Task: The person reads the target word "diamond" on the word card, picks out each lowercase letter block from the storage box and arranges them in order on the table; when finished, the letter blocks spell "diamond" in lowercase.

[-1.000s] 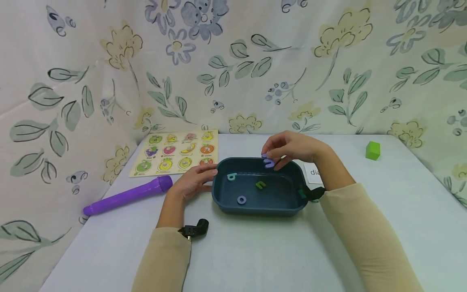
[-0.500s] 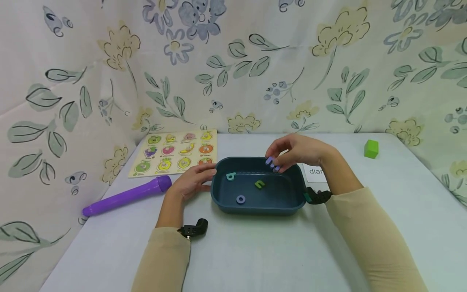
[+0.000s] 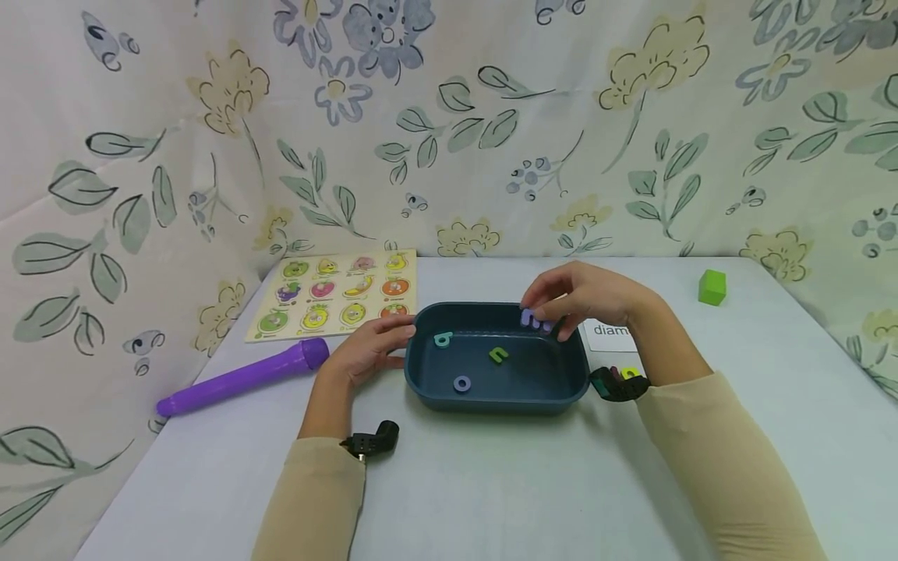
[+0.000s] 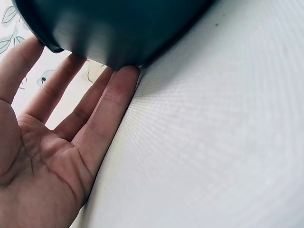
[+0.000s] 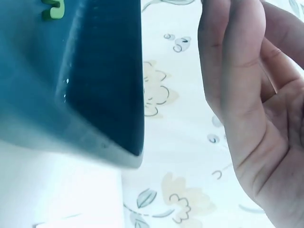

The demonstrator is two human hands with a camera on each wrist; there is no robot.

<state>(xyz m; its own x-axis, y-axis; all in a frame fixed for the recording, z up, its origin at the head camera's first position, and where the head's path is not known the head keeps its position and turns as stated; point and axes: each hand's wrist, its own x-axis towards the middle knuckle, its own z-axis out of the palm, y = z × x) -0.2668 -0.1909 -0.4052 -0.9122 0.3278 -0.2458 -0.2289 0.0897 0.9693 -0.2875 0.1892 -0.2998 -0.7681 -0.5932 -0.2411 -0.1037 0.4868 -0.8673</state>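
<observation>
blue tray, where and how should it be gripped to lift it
Grip the tray by its two short ends, just below the rim, coming from both sides. It is long, open-topped and sits level, so end holds should balance it. The left hand touches one end; the right hand holds a purple letter.

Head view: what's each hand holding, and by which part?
Right hand: purple letter, pinched around its upper middle; exact contact partly hidden. Left hand: nothing gripped, just touching the tray at its left end.
</observation>
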